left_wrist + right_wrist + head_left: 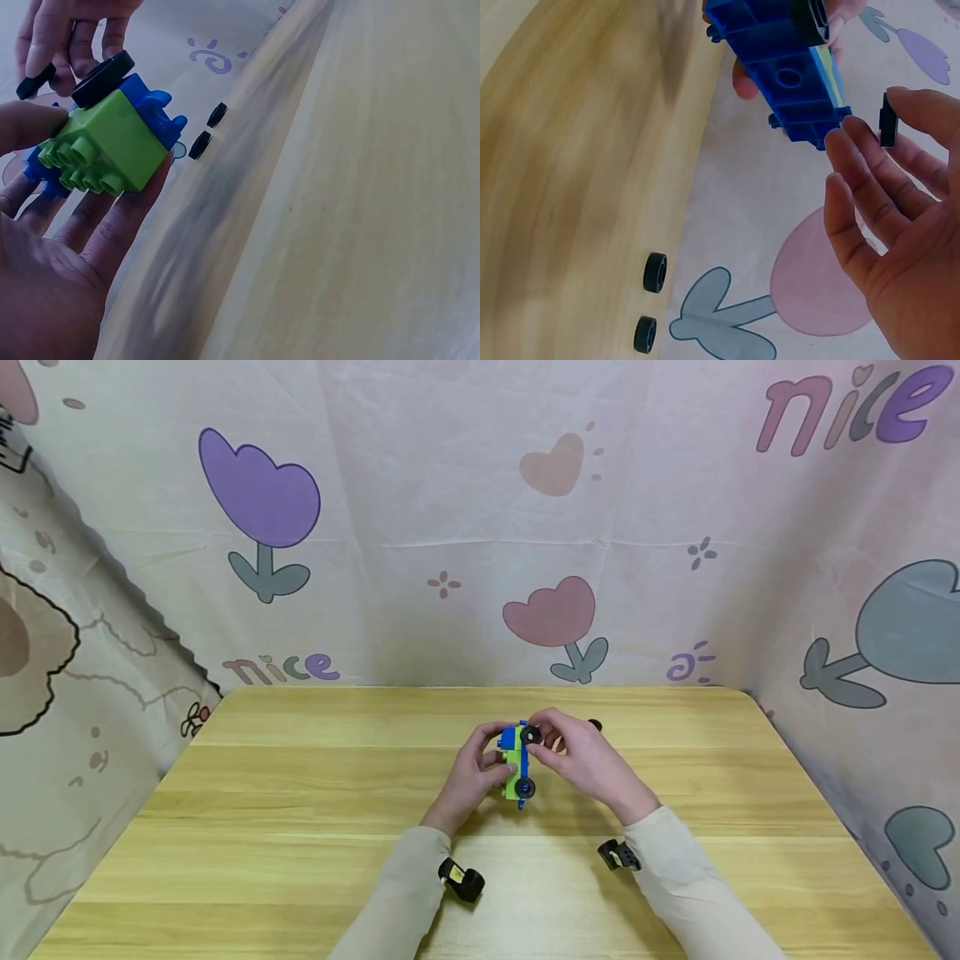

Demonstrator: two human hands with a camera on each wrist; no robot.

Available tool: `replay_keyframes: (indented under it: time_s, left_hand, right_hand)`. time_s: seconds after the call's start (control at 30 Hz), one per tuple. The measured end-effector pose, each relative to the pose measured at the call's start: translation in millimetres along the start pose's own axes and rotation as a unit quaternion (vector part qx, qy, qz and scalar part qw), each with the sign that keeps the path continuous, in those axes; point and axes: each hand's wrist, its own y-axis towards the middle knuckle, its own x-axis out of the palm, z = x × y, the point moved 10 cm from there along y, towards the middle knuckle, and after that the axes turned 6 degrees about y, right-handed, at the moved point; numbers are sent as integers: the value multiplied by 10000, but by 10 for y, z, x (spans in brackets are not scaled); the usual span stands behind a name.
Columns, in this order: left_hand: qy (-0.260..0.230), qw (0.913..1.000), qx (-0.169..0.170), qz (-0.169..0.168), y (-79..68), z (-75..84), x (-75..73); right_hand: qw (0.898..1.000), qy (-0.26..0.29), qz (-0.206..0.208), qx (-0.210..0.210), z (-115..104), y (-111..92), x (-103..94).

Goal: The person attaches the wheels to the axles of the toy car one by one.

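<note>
Right hand [588, 762]: digits partly closed, tips apparently pinching one black wheel [888, 124]; remaining fingers loosely bent. Left hand [467, 777]: half closed around the block-built toy car [112, 142], thumb on one side, fingers on the other. The car is held up off the table between the hands, blue chassis [787, 79] turned right, green studs to the left. Pinched wheel sits just beside the bare axle stub [844, 112] at the far end, a gap between them in the right wrist view. A fitted wheel [526, 788] is on at the near end.

Farther right, two loose wheels [655, 272] lie flat on the wooden table [262, 827], close to its far edge; the head view shows only one clearly.

Risks (judged): a crooked push could miss the stub and flip the wheel from a narrow pinch; hard pressure could twist the car in the left hand or part its blocks. A sweep of the right hand could knock the loose wheels toward the far edge.

Room: tight on the far side, patterned cloth [420, 485] rising just behind; plenty of tabletop left and near
</note>
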Motion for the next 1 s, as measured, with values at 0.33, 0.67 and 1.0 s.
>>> replay_keyframes:
  time_s: [0.33,0.67,1.0]
  left_hand:
    - [-69,9999,-85,-105,-22,-25,28]
    - [-75,9999,50,-99,-7,-7,17]
    - [196,9993,-145,274,38,-35,-3]
  right_hand:
    - [9997,-159,-95,180,65,9,80]
    - [9996,-212,-60,159,46,25,82]
    - [9997,-232,-114,17,29,18,117]
